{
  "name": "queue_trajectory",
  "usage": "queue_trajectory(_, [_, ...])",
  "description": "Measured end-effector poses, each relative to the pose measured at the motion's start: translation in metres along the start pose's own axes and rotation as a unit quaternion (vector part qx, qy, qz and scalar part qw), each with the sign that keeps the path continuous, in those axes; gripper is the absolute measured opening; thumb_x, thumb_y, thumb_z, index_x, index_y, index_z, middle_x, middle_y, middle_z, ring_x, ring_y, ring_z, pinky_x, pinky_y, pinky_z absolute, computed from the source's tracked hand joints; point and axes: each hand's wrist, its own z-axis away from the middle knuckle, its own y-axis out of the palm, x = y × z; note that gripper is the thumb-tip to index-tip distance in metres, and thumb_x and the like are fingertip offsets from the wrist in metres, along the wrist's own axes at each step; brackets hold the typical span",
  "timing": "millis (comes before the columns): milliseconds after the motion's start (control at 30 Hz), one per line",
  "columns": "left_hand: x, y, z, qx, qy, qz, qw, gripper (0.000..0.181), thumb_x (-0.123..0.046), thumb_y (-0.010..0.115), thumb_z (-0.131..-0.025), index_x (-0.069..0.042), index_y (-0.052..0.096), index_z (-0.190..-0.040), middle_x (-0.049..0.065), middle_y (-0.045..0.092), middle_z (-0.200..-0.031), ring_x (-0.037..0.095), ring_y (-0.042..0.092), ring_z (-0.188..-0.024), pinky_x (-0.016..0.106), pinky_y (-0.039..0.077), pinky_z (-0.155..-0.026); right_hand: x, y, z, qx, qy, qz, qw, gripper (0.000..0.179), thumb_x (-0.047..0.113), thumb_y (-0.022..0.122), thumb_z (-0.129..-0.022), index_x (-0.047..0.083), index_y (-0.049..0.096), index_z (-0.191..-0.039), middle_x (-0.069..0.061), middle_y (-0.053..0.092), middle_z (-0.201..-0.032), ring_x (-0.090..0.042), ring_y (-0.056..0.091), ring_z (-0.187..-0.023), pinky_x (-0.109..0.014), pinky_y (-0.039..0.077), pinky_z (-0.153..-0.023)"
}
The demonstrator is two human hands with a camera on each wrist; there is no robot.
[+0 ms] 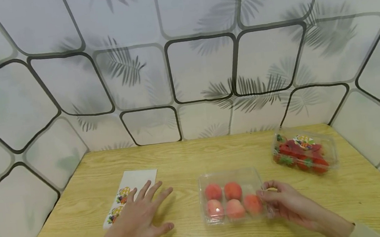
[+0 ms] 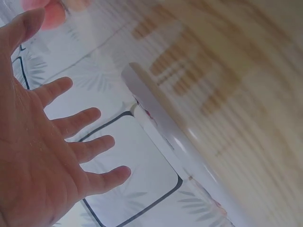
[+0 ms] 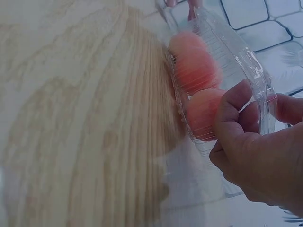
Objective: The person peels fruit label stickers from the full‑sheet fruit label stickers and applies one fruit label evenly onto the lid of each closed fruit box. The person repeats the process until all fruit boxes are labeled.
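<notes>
A clear plastic clamshell box [image 1: 251, 175] holding several peaches [image 1: 233, 190] sits at the front middle of the table. My right hand [image 1: 291, 204] pinches its right edge between thumb and fingers; the right wrist view shows the fingers [image 3: 232, 106] curled at the rim beside a peach [image 3: 202, 113]. My left hand [image 1: 139, 216] is spread, palm down, over the lower part of a white sheet of fruit stickers [image 1: 140, 177]. In the left wrist view the left hand [image 2: 42, 151] has its fingers apart and holds nothing, with the sheet's curled edge [image 2: 156, 109] beyond the fingertips.
A second clear box of strawberries [image 1: 303, 153], with a fruit sticker [image 1: 304, 142] on its lid, stands at the back right of the wooden table [image 1: 180, 154]. A patterned cloth wall [image 1: 202, 71] rises behind the table and along both sides.
</notes>
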Motion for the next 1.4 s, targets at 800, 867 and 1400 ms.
queue_trajectory(800, [-0.004, -0.006, -0.003, 0.038, -0.006, 0.026, 0.9989, 0.081, -0.066, 0.067, -0.085, -0.026, 0.047, -0.153, 0.014, 0.047, -0.156, 0.048, 0.044, -0.143, 0.076, 0.039, -0.103, -0.005, -0.004, 0.006, 0.028, 0.016, -0.016, 0.9994, 0.032, 0.025, 0.057, -0.105, 0.009, 0.035, -0.123, 0.003, 0.063, -0.099, -0.006, 0.062, -0.081, -0.026, 0.058, -0.074])
queue_trajectory(867, [-0.001, -0.010, -0.004, 0.049, -0.019, 0.034, 0.9980, 0.080, -0.064, 0.068, -0.086, -0.026, 0.047, -0.153, 0.014, 0.046, -0.157, 0.048, 0.043, -0.143, 0.076, 0.039, -0.102, -0.006, -0.005, 0.006, 0.027, 0.016, -0.014, 0.9994, 0.031, 0.026, 0.056, -0.106, 0.009, 0.037, -0.123, 0.003, 0.062, -0.099, -0.007, 0.061, -0.081, -0.027, 0.058, -0.075])
queue_trajectory(1400, [0.053, -0.032, 0.002, 0.074, -0.266, 0.132, 0.9520, 0.077, -0.042, 0.061, -0.100, 0.012, 0.038, -0.150, 0.043, 0.045, -0.141, 0.059, 0.054, -0.119, 0.062, 0.054, -0.084, 0.009, 0.005, 0.011, -0.180, -0.130, 0.281, 0.9336, 0.061, 0.032, 0.065, -0.102, 0.006, 0.036, -0.149, -0.014, 0.056, -0.126, -0.021, 0.063, -0.102, -0.032, 0.059, -0.078])
